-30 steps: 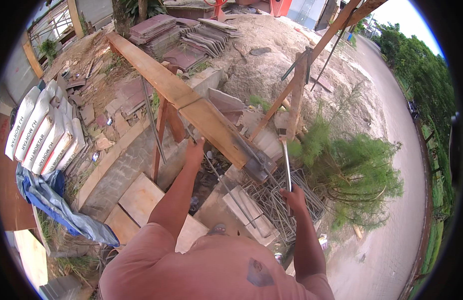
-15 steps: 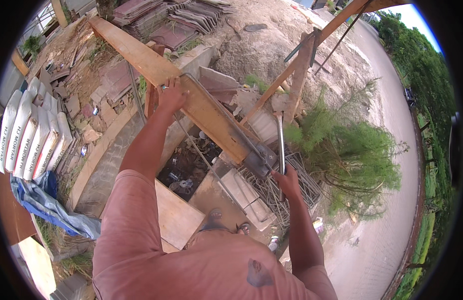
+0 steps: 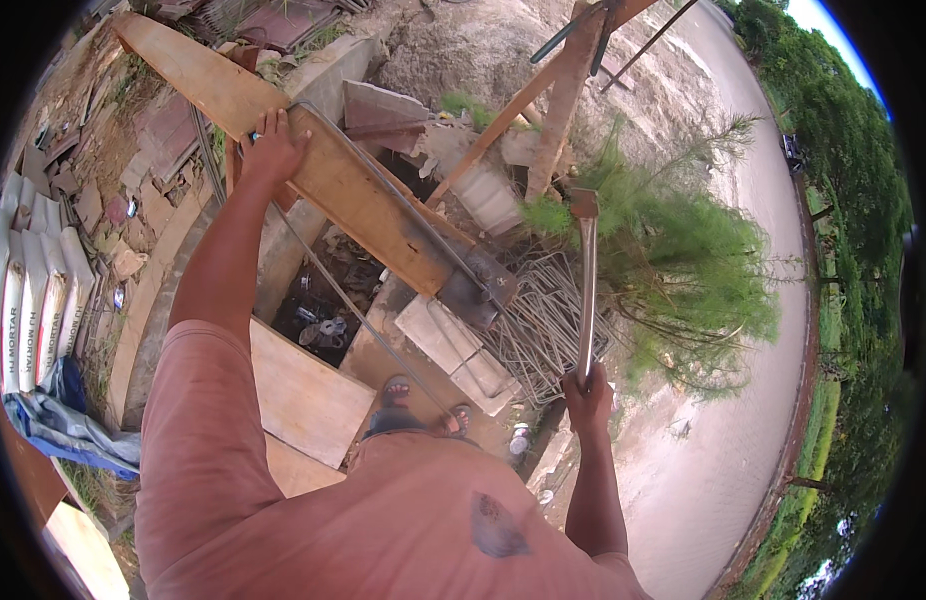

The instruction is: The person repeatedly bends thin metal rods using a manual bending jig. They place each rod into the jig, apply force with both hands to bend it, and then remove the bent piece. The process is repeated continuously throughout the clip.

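My left hand (image 3: pixel 273 147) presses down on a long wooden plank (image 3: pixel 323 165) that runs from upper left to the centre, fingers curled over a thin steel rod (image 3: pixel 383 185) lying along it. At the plank's lower end sits a dark metal plate (image 3: pixel 483 290). My right hand (image 3: pixel 587 395) grips the bottom end of a long upright metal lever bar (image 3: pixel 586 290) beside that plate. My feet in sandals (image 3: pixel 395 390) stand below.
A pile of bent wire stirrups (image 3: pixel 548 320) lies under the lever. White cement bags (image 3: pixel 28 300) stack at the left above a blue tarp (image 3: pixel 68 430). Plywood sheets (image 3: pixel 303 395), a slanted timber frame (image 3: pixel 558 95), a green shrub (image 3: pixel 683 260) and a road (image 3: pixel 773 200) surround me.
My left hand slid further up the plank away from me, arm stretching out. My right hand with the lever bar shifted slightly right, and the view tilted downward.
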A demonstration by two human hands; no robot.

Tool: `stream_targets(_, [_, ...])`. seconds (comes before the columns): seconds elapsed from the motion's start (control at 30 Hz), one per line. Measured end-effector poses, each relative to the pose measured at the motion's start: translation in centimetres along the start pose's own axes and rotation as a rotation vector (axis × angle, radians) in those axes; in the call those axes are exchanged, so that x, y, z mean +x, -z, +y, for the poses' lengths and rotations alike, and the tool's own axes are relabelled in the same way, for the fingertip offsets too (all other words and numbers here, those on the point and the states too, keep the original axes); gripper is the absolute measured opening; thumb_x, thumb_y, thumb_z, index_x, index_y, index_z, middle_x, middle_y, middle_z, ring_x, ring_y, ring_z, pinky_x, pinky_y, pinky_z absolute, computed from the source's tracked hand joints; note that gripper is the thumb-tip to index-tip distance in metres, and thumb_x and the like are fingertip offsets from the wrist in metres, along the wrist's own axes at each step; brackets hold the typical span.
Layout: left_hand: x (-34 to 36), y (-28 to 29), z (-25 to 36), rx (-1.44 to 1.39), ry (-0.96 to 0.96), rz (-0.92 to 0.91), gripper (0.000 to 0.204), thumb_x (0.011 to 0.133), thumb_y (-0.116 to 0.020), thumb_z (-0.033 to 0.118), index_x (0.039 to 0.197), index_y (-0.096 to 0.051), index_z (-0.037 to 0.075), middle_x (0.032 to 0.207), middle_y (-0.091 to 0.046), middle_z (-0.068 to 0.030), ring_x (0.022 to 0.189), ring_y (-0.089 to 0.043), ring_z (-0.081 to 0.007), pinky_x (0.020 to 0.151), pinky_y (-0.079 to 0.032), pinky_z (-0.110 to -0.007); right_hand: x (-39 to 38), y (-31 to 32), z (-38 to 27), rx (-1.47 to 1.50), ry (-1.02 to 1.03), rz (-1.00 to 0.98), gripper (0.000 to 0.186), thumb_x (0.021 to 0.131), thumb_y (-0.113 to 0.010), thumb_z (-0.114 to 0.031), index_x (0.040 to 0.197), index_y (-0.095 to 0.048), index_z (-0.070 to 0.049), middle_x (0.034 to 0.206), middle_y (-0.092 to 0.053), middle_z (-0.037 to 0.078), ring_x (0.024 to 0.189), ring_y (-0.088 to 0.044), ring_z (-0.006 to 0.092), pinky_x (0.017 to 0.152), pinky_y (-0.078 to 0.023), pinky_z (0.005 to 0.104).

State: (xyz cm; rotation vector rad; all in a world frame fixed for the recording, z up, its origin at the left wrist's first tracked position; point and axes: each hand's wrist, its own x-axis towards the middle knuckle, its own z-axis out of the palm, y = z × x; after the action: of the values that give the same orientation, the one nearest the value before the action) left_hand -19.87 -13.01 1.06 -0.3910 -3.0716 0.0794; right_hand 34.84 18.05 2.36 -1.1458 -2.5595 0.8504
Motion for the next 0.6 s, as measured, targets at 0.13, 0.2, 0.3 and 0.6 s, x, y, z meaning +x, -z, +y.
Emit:
stream_targets(0.13, [0.2, -0.4, 0.0, 0.056, 0.02, -0.005, 0.076, 0.095, -0.029, 0.059, 0.15, -0.019, 0.007, 0.157, -0.018, -0.0096, 0.145, -0.015, -0.0266, 0.113, -0.016, -0.057, 0.8, 4.6, 1.9, -0.189, -0.057, 0.042, 0.034, 0.079, -0.075, -0.024, 0.075, -0.052, 0.0, 0.057, -0.051, 0.014, 0.048, -0.048, 0.0252, 0.049, -0.039, 0.0382])
stream_targets(0.2, [0.5, -0.7, 0.0, 0.064, 0.02, 0.001, 0.075, 0.096, -0.028, 0.059, 0.15, -0.019, 0.007, 0.157, -0.017, -0.0086, 0.145, -0.015, -0.0258, 0.114, -0.016, -0.056, 2.6, 6.7, 2.9, -0.411, 0.037, 0.027, 0.033, 0.076, -0.077, -0.026, 0.068, -0.055, -0.002, 0.056, -0.053, 0.016, 0.048, -0.049, 0.0305, 0.048, -0.04, 0.0384])
stream_targets(0.3, [0.2, -0.8, -0.1, 0.075, 0.014, 0.039, 0.074, 0.096, -0.03, 0.058, 0.149, -0.021, 0.007, 0.156, -0.019, -0.0094, 0.145, -0.016, -0.0255, 0.113, -0.018, -0.056, 7.1, 8.4, 3.8, -0.647, 0.209, -0.098, 0.028, 0.074, -0.075, -0.03, 0.072, -0.059, -0.007, 0.063, -0.059, 0.015, 0.059, -0.058, 0.0352, 0.055, -0.045, 0.0426])
stream_targets(0.6, [0.7, -2.1, -1.5, 0.221, 0.003, 0.039, 0.074, 0.096, -0.023, 0.06, 0.151, -0.017, 0.012, 0.158, -0.017, -0.0067, 0.145, -0.016, -0.024, 0.115, -0.017, -0.054, 21.6, 7.8, 0.0, -0.776, 0.658, -0.349, 0.006, 0.066, -0.065, -0.011, 0.069, -0.06, -0.01, 0.063, -0.061, 0.012, 0.059, -0.061, 0.0342, 0.056, -0.048, 0.0442])
